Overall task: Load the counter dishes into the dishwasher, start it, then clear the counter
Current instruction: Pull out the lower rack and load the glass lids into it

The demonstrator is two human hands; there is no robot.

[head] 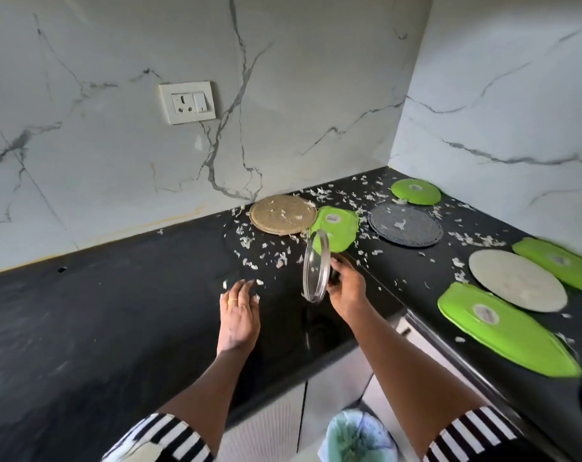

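My right hand (346, 288) grips a round clear lid (314, 265), holding it upright on edge just above the black counter (116, 311). My left hand (239, 311) lies flat on the counter with straight fingers, its fingertips among white scraps (266, 255). Those scraps are strewn across the counter corner. A green lid (336, 230) lies just behind the clear lid. Beside it sit a tan round mat (283, 214) and a grey round mat (404, 229).
More green lids lie at the back right (415, 191), right edge (559, 263) and front right (503, 328), next to a white round mat (516, 280). A bin with a green liner (356, 435) stands below the counter edge. A wall socket (187, 102) is on the marble backsplash.
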